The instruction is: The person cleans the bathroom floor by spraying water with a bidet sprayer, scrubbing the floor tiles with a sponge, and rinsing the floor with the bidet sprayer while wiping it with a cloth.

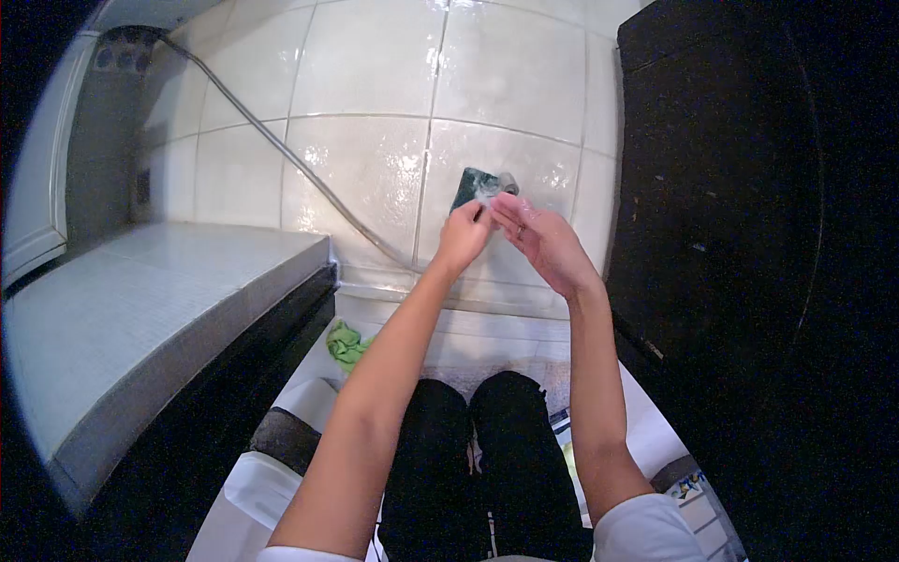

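Against the wet white tiles (361, 178), my left hand (465, 236) is closed at the near edge of a dark green scouring pad (471, 185) with white foam on it. Its fingers are wrapped round the pad's lower edge. Just to the right, my right hand (543, 239) has its fingers stretched out, pointing left toward the pad, with its palm facing the left hand. A small grey fitting (508, 183) shows behind the right fingertips. What it belongs to is hidden.
A grey hose (281, 150) runs diagonally across the tiles from the upper left. A green cloth (346, 346) lies left of my left forearm. The grey-white ledge (159, 309) is at the left, and a large dark panel (712, 187) stands at the right.
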The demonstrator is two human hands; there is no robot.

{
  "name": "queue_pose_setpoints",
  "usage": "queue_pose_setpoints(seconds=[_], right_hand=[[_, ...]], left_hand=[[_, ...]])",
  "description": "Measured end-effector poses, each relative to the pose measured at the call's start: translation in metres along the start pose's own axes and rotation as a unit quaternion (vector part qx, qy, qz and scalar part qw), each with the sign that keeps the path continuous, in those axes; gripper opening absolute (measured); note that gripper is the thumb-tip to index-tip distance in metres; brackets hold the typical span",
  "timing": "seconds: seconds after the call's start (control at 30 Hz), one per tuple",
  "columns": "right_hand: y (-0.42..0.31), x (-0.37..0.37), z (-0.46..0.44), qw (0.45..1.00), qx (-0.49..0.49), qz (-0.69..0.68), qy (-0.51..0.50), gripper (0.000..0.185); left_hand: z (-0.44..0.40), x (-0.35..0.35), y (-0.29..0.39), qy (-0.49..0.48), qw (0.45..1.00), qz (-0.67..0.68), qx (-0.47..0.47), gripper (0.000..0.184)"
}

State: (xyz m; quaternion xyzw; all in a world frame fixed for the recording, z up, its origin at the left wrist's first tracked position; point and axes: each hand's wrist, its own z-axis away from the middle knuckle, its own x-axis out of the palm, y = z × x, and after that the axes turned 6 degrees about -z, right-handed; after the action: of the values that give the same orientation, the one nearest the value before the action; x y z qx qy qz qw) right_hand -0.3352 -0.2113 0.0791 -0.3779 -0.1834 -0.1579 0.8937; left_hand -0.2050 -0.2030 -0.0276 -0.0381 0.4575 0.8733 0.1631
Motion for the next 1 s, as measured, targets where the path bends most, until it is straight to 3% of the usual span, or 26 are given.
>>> queue_pose_setpoints(seconds=[0.07,0.13,0.2,0.23,0.3,0.4,0.47,0.53,0.6,0.7,0.77,0.83,0.93,1.0], right_hand=[[-0.007,-0.007,-0.007,1.000,0.004,-0.025,0.015,0.034],[-0.014,-0.019,-0.024,0.998,0.008,-0.051,0.028,0.033],[-0.004,-0.040,-0.051,0.975,-0.042,-0.035,0.217,0.027],[0.002,-0.049,-0.067,0.975,-0.042,-0.036,0.217,0.027],[0.016,-0.066,-0.099,0.955,-0.030,-0.292,0.045,0.021],[0.027,-0.070,-0.127,0.923,0.006,-0.380,0.053,0.020],[0.038,-0.072,-0.135,0.918,-0.017,-0.387,0.088,0.020],[0.040,-0.058,-0.128,0.912,-0.039,-0.389,0.123,0.021],[0.037,-0.028,-0.095,0.983,-0.031,-0.174,0.057,0.024],[0.003,0.027,-0.041,0.996,0.047,-0.070,0.036,0.025],[-0.011,0.034,-0.027,0.991,0.077,-0.113,0.012,0.026],[-0.012,0.031,-0.027,0.983,0.103,-0.152,-0.011,0.027],[0.002,0.009,-0.059,0.993,0.022,-0.102,0.054,0.030],[0.008,0.006,-0.076,0.978,-0.003,-0.195,0.078,0.030]], left_hand=[[-0.006,0.002,0.003,0.022,0.998,0.037,0.050,0.029],[-0.002,-0.007,0.028,-0.024,0.993,0.112,-0.004,0.028],[0.004,-0.013,0.043,-0.035,0.992,0.123,0.003,0.029],[0.005,-0.015,0.045,-0.047,0.990,0.133,0.009,0.030],[0.006,-0.017,0.045,-0.071,0.988,0.139,0.018,0.030],[0.007,-0.014,0.039,-0.094,0.982,0.161,0.032,0.031],[0.005,-0.014,0.034,-0.090,0.980,0.174,0.037,0.031],[0.001,-0.016,0.032,-0.018,0.984,0.178,-0.003,0.029],[-0.009,-0.020,0.028,-0.008,0.973,0.225,-0.042,0.029],[-0.028,-0.032,0.009,-0.025,0.952,0.295,-0.074,0.028],[-0.032,-0.040,0.006,-0.086,0.918,0.383,-0.062,0.031],[-0.028,-0.049,0.014,-0.083,0.918,0.379,-0.079,0.033],[-0.023,-0.068,0.019,-0.171,0.898,0.405,-0.035,0.036],[-0.022,-0.076,0.021,-0.183,0.890,0.416,-0.018,0.037]])
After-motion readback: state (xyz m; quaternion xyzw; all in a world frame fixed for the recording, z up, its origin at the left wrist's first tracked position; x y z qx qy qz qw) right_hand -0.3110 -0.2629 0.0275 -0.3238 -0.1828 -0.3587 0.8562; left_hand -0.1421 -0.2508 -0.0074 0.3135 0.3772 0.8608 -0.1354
